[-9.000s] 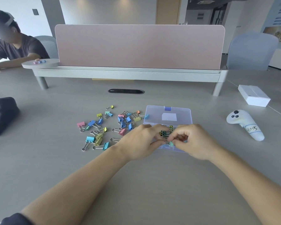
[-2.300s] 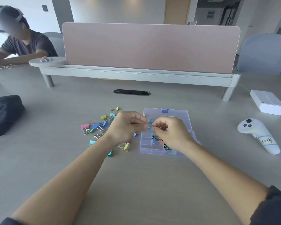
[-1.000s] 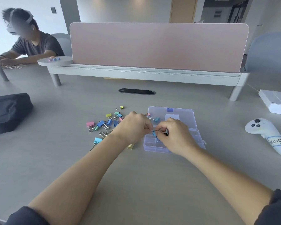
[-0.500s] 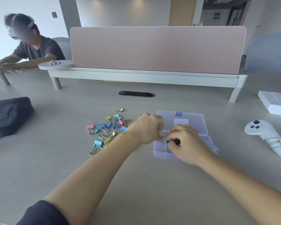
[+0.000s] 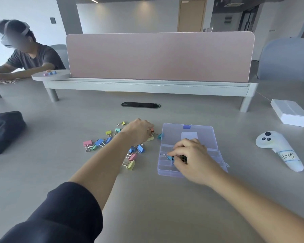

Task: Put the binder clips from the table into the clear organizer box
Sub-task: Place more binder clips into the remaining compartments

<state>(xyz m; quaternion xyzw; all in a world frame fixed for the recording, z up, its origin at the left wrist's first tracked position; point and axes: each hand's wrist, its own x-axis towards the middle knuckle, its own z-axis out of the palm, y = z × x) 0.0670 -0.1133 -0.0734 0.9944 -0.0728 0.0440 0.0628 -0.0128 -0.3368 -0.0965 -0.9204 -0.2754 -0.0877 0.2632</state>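
The clear organizer box [image 5: 165, 170] lies open on the table, its lid [image 5: 200, 135] folded back. My right hand [image 5: 189, 156] is over the compartments and pinches a blue binder clip [image 5: 169, 157] down into one of them; dark clips show beside my fingers. My left hand [image 5: 139, 131] is over the pile of colourful binder clips [image 5: 102, 142] left of the box, fingers curled on an orange-pink clip [image 5: 152, 130]. A teal clip [image 5: 159, 136] lies against the lid's left edge. Blue, pink and yellow clips [image 5: 131, 164] lie near my left forearm.
A white VR controller [image 5: 279, 151] lies right of the box, a white box [image 5: 290, 114] behind it. A black bag [image 5: 2, 130] sits at far left. A pink divider [image 5: 158, 57] on a grey shelf crosses the table; another person sits at back left.
My left hand has left the box and moved back left over the clip pile. My right hand has lowered the blue clip into a compartment.
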